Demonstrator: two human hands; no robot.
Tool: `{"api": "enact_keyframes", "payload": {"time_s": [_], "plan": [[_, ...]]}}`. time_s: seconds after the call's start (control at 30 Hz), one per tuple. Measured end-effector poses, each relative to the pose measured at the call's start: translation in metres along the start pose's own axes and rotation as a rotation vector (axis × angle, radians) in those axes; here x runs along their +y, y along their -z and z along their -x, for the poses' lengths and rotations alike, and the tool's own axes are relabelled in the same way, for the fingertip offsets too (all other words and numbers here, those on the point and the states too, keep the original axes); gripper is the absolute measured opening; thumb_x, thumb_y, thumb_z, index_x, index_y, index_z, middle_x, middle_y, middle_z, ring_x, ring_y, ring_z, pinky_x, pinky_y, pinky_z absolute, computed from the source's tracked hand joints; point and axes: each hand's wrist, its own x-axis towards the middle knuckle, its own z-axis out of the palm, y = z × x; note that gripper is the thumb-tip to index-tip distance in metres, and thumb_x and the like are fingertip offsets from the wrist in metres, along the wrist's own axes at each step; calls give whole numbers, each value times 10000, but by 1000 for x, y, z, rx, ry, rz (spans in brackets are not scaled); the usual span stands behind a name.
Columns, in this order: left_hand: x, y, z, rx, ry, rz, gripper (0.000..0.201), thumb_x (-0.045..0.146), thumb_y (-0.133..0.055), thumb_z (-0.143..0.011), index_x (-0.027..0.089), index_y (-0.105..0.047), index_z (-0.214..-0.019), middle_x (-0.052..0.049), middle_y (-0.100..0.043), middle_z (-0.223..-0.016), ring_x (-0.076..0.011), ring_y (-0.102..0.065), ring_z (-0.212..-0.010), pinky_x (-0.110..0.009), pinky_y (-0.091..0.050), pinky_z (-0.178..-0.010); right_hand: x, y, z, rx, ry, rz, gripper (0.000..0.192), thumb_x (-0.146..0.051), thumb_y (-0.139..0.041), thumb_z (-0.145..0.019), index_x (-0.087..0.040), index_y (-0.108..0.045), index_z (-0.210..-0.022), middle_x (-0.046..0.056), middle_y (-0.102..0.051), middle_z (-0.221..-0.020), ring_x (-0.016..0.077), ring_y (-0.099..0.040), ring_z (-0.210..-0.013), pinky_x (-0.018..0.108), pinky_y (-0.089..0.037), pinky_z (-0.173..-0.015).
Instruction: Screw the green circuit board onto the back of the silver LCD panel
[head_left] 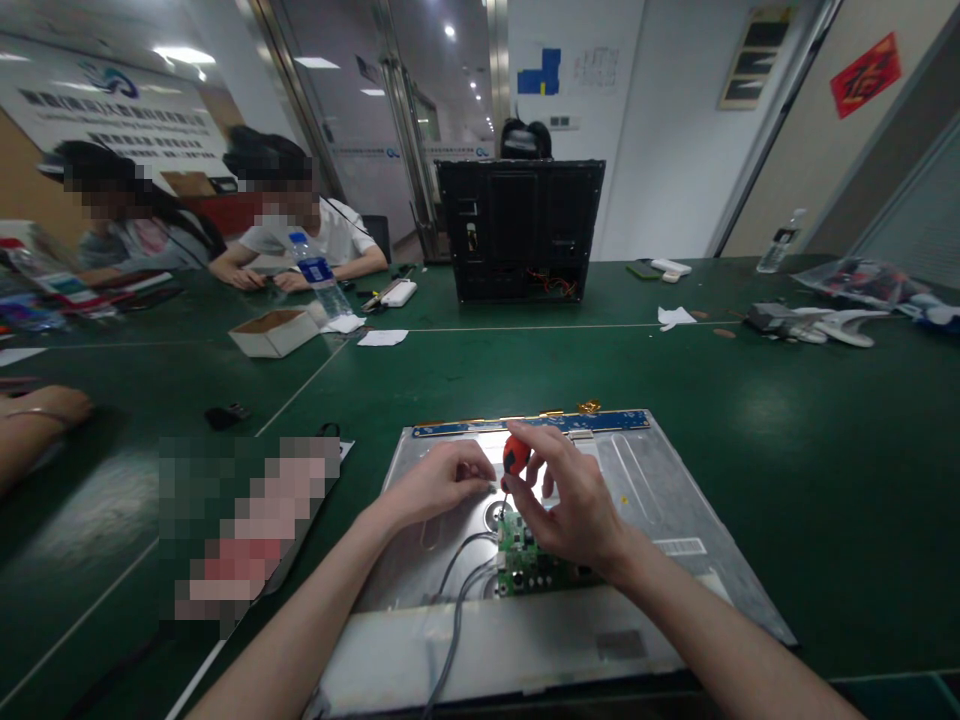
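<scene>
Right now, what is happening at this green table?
A person is working on a flat metal panel lying on the green table. The right hand holds a screwdriver with a red handle upright, its tip down beside a small green circuit board on the panel. The left hand rests next to the tip, fingers pinched. Grey cables run from the board. Two other people sit at the far left.

No words or numbers are clear enough to read. The big wall banner (112, 105) has rows of blurry letters, the red sign (865, 75) has a dark mark, and the white label (679, 547) on the metal panel (667, 500) is too small
</scene>
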Motion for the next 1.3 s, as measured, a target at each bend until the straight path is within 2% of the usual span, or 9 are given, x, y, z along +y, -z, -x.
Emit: {"api": "enact_keyframes", "payload": {"time_s": [0.2, 0.33, 0.47, 0.87, 1.07, 1.3], "plan": [[4, 8, 0, 103, 29, -46, 130, 158, -565, -838, 162, -690, -802, -23, -677, -808, -181, -588, -780, -260, -423, -693, 0, 0, 0, 1, -5, 16, 524, -129, -539, -897, -229, -395, -1390, 42, -623, -961, 107, -541, -625, 217, -482, -475], [5, 9, 2, 26, 50, -66, 108, 221, -641, -814, 157, -702, -877, -4, -640, -768, -154, -526, -675, -246, -376, -619, -1, 1, -1, 0, 4, 10, 516, -125, -542, -893, -212, -403, -1382, 47, -620, -958, 111, -544, -639, 214, -482, -477], [4, 6, 2, -41, 59, -102, 178, 205, -693, -755, 164, -697, -927, 15, -604, -738, -146, -496, -654, -238, -358, -606, -1, 1, -1, -3, 9, 10, 519, -125, -539, -889, -208, -403, -1383, 50, -621, -962, 113, -541, -638, 222, -480, -481], [4, -1, 0, -42, -31, -139, 113, 225, -606, -872, 176, -708, -876, -29, -677, -836, -188, -586, -757, -271, -432, -700, -1, 1, -1, -6, -4, 7, 529, -129, -533, -897, -232, -392, -1397, 42, -620, -957, 110, -540, -625, 221, -477, -479], [5, -1, 0, -12, -46, -163, 101, 197, -598, -872, 179, -695, -855, -33, -680, -849, -194, -601, -779, -289, -452, -741, 2, 0, 0, -9, -9, 19, 531, -175, -578, -905, -236, -385, -1396, 39, -603, -965, 107, -539, -628, 211, -479, -470], [5, 1, 1, -20, -57, -180, 92, 214, -615, -862, 185, -702, -862, -32, -681, -863, -195, -598, -787, -289, -453, -753, 3, 0, 1, 34, -12, 51, 444, -215, -604, -913, -275, -435, -1320, 28, -548, -981, 91, -539, -626, 191, -478, -451]]}}
